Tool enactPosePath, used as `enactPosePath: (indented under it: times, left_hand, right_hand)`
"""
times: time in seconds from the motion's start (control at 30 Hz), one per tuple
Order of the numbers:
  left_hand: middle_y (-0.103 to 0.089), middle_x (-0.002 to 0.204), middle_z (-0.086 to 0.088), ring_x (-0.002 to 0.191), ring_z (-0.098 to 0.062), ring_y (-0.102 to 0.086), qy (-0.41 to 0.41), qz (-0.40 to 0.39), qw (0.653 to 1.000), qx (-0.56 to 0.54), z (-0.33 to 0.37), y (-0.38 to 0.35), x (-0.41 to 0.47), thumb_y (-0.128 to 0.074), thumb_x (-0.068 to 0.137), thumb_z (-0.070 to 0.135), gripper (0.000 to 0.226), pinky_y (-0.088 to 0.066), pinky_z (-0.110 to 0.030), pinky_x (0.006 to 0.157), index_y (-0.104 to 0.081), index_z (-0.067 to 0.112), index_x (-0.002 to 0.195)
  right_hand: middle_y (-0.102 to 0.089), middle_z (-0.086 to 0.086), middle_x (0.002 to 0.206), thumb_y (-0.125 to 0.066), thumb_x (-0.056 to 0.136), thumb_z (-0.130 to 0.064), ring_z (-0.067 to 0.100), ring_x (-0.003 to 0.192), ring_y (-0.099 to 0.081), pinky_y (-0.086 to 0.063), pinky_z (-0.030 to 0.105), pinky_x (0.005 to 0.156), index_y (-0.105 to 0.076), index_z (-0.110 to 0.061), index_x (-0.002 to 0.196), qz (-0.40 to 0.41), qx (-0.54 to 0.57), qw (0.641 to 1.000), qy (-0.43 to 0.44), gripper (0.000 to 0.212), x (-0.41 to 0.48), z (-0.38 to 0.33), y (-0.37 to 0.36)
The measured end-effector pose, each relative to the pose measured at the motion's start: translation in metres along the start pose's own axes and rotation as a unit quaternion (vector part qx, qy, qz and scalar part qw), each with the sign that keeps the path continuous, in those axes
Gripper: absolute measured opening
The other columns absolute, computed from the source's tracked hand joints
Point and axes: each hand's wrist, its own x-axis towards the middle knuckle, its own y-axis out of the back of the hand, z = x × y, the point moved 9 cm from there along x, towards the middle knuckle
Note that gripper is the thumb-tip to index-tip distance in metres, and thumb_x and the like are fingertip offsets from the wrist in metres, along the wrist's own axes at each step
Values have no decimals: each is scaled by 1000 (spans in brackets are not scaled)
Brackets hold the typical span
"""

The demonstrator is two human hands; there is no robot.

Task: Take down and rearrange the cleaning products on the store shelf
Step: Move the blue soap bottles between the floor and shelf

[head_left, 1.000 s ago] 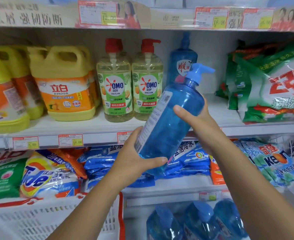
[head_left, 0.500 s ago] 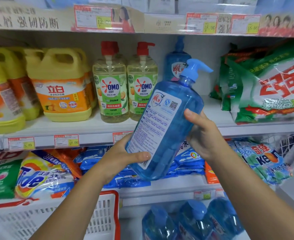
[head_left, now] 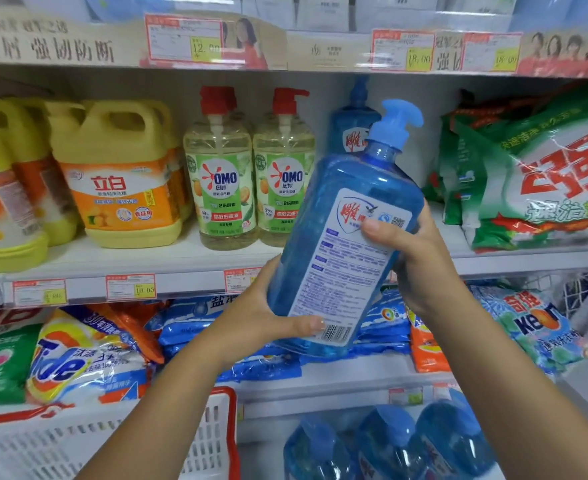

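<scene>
Blue pump bottle [head_left: 320, 209] is off the shelf, held in the air in front of the middle shelf [head_left: 181, 268], tilted with its pump head up and to the right and its white back label facing the camera. Left hand [head_left: 261, 320] cups the lower left side near the base, thumb laid across the bottom of the label just beside the barcode. Right hand [head_left: 420, 265] grips the right side, thumb pressed on the upper label. The remaining fingers of both hands wrap behind the bottle and are hidden. On the shelf behind it: a second blue bottle [head_left: 351, 129] upright at the back, two OMO bottles [head_left: 220, 188] with red pumps side by side to its left, yellow jugs [head_left: 119, 178] further left, green detergent bags [head_left: 545, 188] to the right. Below: more blue bottles [head_left: 386, 445] on the lowest level, and a white basket [head_left: 213, 431] with a red rim at lower left.
</scene>
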Motion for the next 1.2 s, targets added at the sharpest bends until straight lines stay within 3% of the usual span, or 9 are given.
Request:
enactPosePath:
  times: [0.13,0.3,0.43,0.7,0.83,0.93,1.03,1.1,1.2]
  left_hand:
    - [-69,112,24,102,3,-65,-23,75,997,-9,5,9,-4,-94,54,35,79,-54,-35,95,-53,43,121]
    - [-60,110,31,98,18,-55,-81,229,970,14,21,17,-14,-94,58,32,77,-47,-5,73,-46,52,115]
    - [-55,117,24,110,-1,-55,-117,303,938,123,29,15,-24,-89,53,49,79,-53,-32,88,-40,54,116]
    - [-50,121,30,100,27,-46,-16,52,995,81,13,-7,-2,-84,70,48,77,-41,0,76,-35,57,129]
    - [-60,123,33,115,11,-55,5,-34,998,-58,0,-22,-1,-85,63,33,76,-44,-23,103,-45,50,126]
    - [-64,121,26,113,4,-60,-48,38,995,-78,8,-11,-1,-89,61,24,76,-47,-26,97,-51,43,124]
    - [-62,114,22,110,3,-58,-94,230,968,-32,26,6,-7,-95,54,29,85,-47,-16,86,-49,44,124]
    - [-44,119,16,116,-1,-38,-84,334,934,99,37,8,-15,-91,47,48,107,-36,-18,90,-34,41,138]
    - [-33,122,12,117,-4,-27,-88,301,933,174,38,1,-13,-89,46,56,121,-29,-21,92,-21,38,144]
  right_hand:
    - [-71,-2,116,-86,60,-34,18,105,-69,-56,32,79,-35,-22,149,-35,-7,999,-8,103,2,0,-14]
    - [-56,-19,129,-86,60,-47,-8,108,-62,-51,19,89,-3,-42,151,24,-103,994,30,123,-1,-12,-30]
    - [-32,-9,151,-87,57,-54,4,134,-45,-44,32,109,-6,-42,148,61,-170,979,91,123,-2,-23,-35]
    - [-61,-3,134,-86,52,-23,15,115,-65,-54,33,88,-44,-34,140,22,-27,999,36,98,7,-8,-4]
    - [-57,13,139,-89,47,-25,32,121,-60,-50,47,97,-36,-18,150,-50,25,998,17,116,9,-2,-18]
    - [-54,10,144,-92,52,-37,33,128,-56,-46,55,105,-24,-22,155,-85,18,996,-27,124,10,3,-22]
    - [-58,-24,133,-87,52,-51,4,117,-63,-57,42,88,-4,-37,156,-45,-71,996,-37,134,14,-7,-16]
    - [-60,-28,124,-85,53,-49,-1,110,-65,-58,35,83,-10,-38,153,7,-79,997,-18,125,13,-12,-16]
    - [-65,-18,113,-89,64,-25,2,102,-68,-57,30,83,-31,-26,138,101,-64,992,49,94,5,-14,-13]
